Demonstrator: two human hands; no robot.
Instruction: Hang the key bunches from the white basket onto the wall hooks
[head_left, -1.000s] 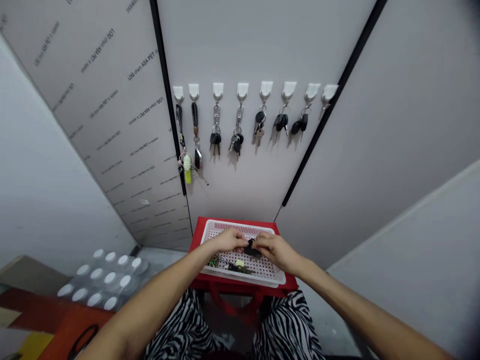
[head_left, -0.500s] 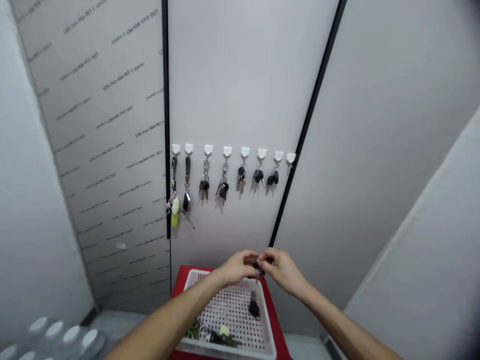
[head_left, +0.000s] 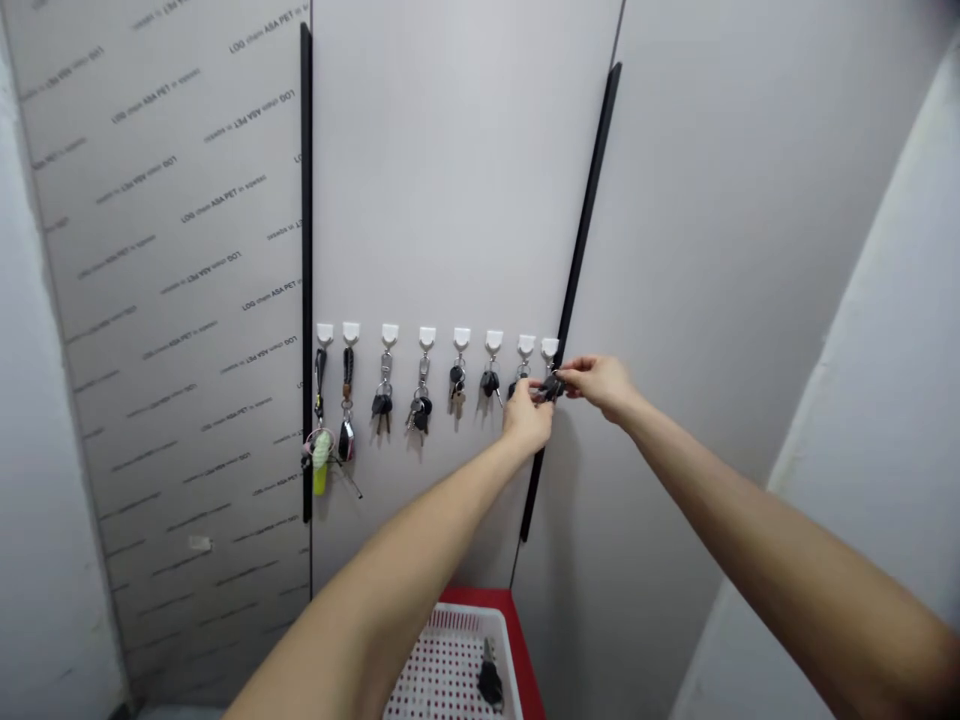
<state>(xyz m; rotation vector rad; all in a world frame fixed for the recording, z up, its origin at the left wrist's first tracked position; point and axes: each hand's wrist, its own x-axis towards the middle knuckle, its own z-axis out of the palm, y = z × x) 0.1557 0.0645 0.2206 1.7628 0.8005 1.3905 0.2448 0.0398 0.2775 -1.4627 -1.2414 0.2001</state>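
Both my hands hold one bunch of dark keys (head_left: 553, 386) just below the rightmost white hook (head_left: 550, 348). My left hand (head_left: 528, 415) grips the keys from the lower left, partly covering the bunch on the neighbouring hook. On the upper right, my right hand (head_left: 602, 384) pinches the top of the bunch, near its ring. Whether the ring touches the hook I cannot tell. To the left, a row of white hooks carries several key bunches, among them black-headed keys (head_left: 490, 382) and a set with a yellow-green tag (head_left: 320, 476).
Below the hooks, a white perforated basket (head_left: 491, 622) with a black key bunch (head_left: 490, 684) inside stands on a red surface (head_left: 527, 672). Black strips (head_left: 307, 270) run down the wall on either side of the hooks. My left forearm hides part of the basket.
Both hands have risen from above the basket to the rightmost hook, carrying the keys. The view has tilted up, so less of the basket shows.
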